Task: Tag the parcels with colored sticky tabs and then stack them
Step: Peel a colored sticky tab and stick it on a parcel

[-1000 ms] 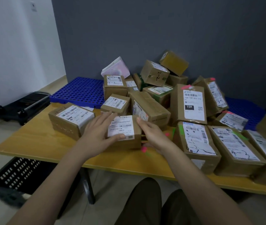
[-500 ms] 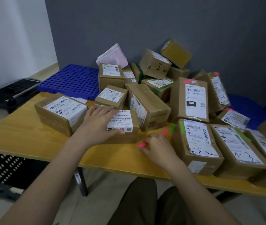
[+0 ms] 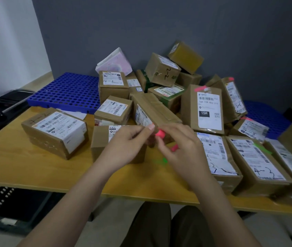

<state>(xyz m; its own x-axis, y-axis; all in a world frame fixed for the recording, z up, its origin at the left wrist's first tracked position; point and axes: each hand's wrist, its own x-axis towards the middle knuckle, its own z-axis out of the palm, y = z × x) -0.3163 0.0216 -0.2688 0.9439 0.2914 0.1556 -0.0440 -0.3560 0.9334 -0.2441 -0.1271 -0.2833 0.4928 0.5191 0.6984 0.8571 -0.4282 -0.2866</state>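
Pink sticky tabs (image 3: 160, 134) pinched between two hands above a small brown parcel (image 3: 101, 142).

Right hand (image 3: 180, 145) has its fingers curled round the pink tabs, thumb and forefinger closed on the upper one, while the left hand (image 3: 127, 143) meets it with thumb and forefinger pinching at the same tab (a second pink bit (image 3: 174, 148) shows lower in the right hand). Directly under the left hand sits the small parcel on the yellow wooden table (image 3: 17, 166), with a larger labelled box (image 3: 56, 131) just to its left and two parcels marked with green tabs (image 3: 261, 146) to the right. Behind them more parcels lie heaped against the grey wall (image 3: 159, 24), near a blue perforated pallet (image 3: 67, 91).
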